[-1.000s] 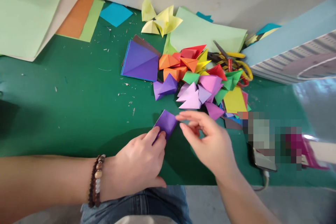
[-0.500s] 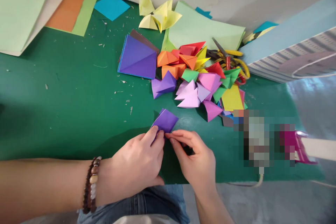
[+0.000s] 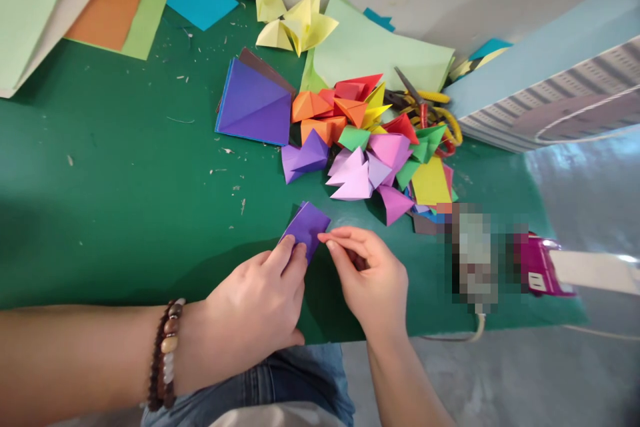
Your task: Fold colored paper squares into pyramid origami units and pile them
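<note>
A small folded piece of purple paper [image 3: 309, 221] lies on the green tabletop in front of me. My left hand [image 3: 257, 303] is closed on its lower left part, with the fingers pressing from above and covering that end. At the paper's right edge, the thumb and index finger of my right hand [image 3: 377, 273] come together in a pinch. Just above is a purple folded piece [image 3: 306, 155], beside lilac and pink folded pieces [image 3: 353, 177]. A stack of square sheets with a creased purple one on top [image 3: 256, 103] sits to the upper left.
Orange folded pieces [image 3: 320, 117], green ones [image 3: 429, 143] and scissors [image 3: 424, 113] lie beyond my hands. Pale yellow folded paper [image 3: 300, 20] and large sheets [image 3: 380, 47] are at the back. A magenta object [image 3: 543, 265] stands at right, beside a blurred-out area.
My right fingertips have moved up along the right edge of the purple paper, which now looks narrower. The whole view has shifted slightly; my left hand keeps its hold.
</note>
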A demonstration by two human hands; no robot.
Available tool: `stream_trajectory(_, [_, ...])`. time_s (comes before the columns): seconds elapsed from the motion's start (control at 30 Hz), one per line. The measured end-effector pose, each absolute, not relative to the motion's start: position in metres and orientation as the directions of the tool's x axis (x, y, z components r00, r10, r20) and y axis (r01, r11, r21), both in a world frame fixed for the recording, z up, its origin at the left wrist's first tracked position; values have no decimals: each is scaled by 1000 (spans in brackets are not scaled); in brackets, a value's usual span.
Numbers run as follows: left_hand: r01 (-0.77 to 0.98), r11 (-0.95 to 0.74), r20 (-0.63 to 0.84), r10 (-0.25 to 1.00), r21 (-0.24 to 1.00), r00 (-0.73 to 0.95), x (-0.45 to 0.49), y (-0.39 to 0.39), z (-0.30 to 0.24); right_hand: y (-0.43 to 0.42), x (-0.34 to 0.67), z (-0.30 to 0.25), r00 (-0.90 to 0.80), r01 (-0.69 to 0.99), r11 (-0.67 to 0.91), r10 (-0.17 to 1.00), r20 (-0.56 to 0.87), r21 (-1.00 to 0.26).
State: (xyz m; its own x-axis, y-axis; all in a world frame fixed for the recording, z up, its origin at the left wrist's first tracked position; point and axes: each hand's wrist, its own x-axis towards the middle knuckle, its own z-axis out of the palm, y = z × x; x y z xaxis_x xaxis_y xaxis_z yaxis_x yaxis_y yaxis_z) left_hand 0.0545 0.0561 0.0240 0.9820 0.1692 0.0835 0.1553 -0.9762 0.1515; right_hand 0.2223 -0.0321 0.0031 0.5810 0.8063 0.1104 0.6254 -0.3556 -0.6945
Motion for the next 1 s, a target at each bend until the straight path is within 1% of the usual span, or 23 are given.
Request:
stream_trajectory(0.3, [131, -979, 67, 143, 157, 987, 53, 56, 21, -21, 231, -1, 634, 588, -370, 763, 126, -719])
stream_trajectory(0.47, [122, -982, 83, 135, 144, 987, 55, 60, 23, -18, 241, -4, 610, 604, -348, 780, 135, -717])
stream_trajectory(0.53, [110, -985, 92, 123, 130, 988, 56, 62, 25, -17, 247, -3, 565, 632, -307, 811, 151, -712])
stream_trajectory(0.6, [100, -986, 83, 111, 132, 990, 57, 64, 26, -16, 251, -1, 500, 692, -258, 845, 189, -674])
stream_trajectory(0.73, [100, -981, 63, 112, 166, 992, 56, 67, 26, -13, 253, 4, 316, 840, -130, 907, 280, -527])
stream_trajectory(0.8, [106, -978, 68, 120, 178, 990, 55, 67, 26, -14, 251, 5, 227, 875, -64, 929, 291, -480])
stream_trajectory(0.9, [106, -976, 85, 123, 189, 989, 55, 67, 26, -17, 247, 5, 150, 885, -5, 950, 274, -466])
stream_trajectory(1.0, [108, -977, 98, 128, 184, 987, 55, 67, 27, -20, 245, 4, 112, 879, 26, 959, 259, -476])
